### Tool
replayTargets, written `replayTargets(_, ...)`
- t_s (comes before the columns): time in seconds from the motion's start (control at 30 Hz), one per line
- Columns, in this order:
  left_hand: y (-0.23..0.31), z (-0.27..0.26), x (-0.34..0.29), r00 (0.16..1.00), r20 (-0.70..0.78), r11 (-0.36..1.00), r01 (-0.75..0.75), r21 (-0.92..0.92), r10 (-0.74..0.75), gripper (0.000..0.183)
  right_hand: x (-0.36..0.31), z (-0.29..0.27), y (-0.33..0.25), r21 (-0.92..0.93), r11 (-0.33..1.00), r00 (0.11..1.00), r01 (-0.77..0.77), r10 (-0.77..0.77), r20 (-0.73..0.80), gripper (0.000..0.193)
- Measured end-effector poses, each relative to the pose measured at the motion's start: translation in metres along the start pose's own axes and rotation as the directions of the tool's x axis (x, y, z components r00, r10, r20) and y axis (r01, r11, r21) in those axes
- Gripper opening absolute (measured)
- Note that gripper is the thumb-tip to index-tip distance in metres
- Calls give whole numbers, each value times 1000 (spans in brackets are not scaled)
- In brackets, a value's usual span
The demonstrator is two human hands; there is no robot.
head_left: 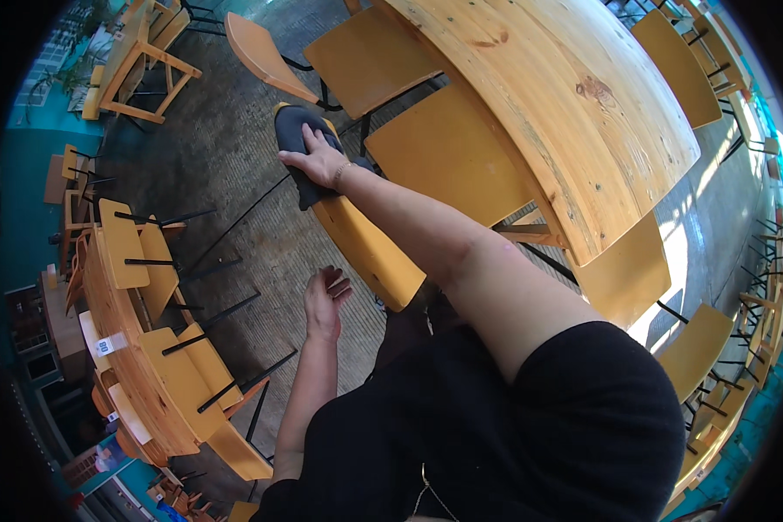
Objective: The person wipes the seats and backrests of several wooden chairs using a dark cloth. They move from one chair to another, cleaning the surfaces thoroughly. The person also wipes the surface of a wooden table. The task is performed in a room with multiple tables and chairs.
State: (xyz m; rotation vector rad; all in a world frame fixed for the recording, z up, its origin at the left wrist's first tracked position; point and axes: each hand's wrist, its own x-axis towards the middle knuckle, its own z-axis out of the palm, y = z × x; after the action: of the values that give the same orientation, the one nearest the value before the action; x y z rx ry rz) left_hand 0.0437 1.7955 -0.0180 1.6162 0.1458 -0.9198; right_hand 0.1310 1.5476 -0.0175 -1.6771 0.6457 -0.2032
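Your right hand (319, 163): fingers spread, laid on the dark cloth (296, 129), which drapes the far end of a yellow chair (370, 252). Your left hand (324, 303): fingers apart, loosely bent, near and left of that chair. Right: wooden table (557, 113). Left: second wooden table (113, 317), chairs alongside.

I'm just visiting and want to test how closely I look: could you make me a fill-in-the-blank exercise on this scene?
1. The dark grey cloth lies on a curved yellow chair, under the person's ____ hand.
2. The person's left hand is open and holds ____.
3. The person's short-sleeved fabric top is coloured ____.
4. The nearest light-brown, knotted wooden table fills the picture's ____ side (left or right).

Missing words: right; nothing; black; right.
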Motion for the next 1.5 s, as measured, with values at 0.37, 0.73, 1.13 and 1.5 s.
replayTargets(0.37,57,100,11,920,-10,908,-385,164,392,50,-223,-1,185,-537,799,935,269,-82,346,54)
replayTargets(0.73,57,116,23,830,-65,766,-477,432,553,27,47,23,120,-209,976,998,68,-68,7,60)
replayTargets(1.13,51,103,17,769,-79,678,-505,534,635,25,-120,-3,171,-189,975,986,113,-87,144,29)
replayTargets(1.5,42,101,28,803,-87,786,-545,291,590,33,-225,-134,134,109,940,800,-322,209,563,26)
